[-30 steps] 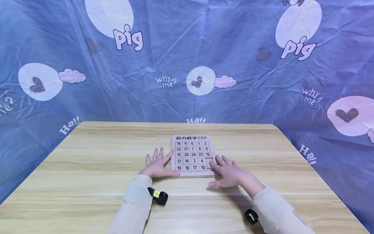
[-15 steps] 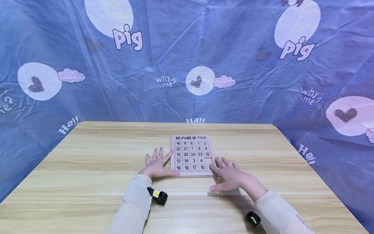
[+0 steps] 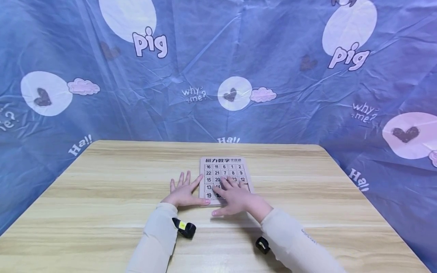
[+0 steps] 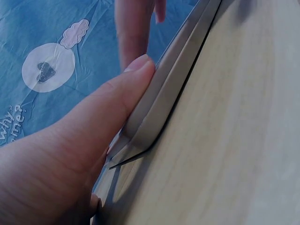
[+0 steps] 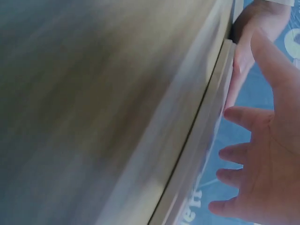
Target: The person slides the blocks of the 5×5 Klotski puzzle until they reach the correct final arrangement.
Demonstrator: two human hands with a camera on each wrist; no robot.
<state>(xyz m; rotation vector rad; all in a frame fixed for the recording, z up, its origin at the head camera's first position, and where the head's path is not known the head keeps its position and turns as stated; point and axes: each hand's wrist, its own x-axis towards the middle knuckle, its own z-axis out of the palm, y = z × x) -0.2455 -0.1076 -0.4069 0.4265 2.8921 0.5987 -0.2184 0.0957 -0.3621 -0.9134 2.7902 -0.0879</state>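
A pale number sliding puzzle [image 3: 222,160] lies flat on the table, its numbered tiles set in several rows. My left hand [image 3: 183,194] is spread along its left side, index fingertip at the left edge and thumb [image 4: 108,101] resting on the near left corner of its frame. My right hand [image 3: 235,198] is spread over the lower tiles, index fingertip close over the 14 and 18 tiles, thumb off the near edge. The right hand hides most of the lower middle and right tiles. In the right wrist view its fingers [image 5: 234,153] hang above the puzzle's surface.
The light wooden table [image 3: 119,182] reaches back to a blue printed cloth [image 3: 191,49] that hangs behind and on both sides. A black strap piece [image 3: 186,229] with a yellow label sits at the left cuff, another black piece [image 3: 262,245] at the right.
My right hand first pulls the tile at the right column down into the lower right corner, then moves left across the puzzle. The left hand and the board stay put.
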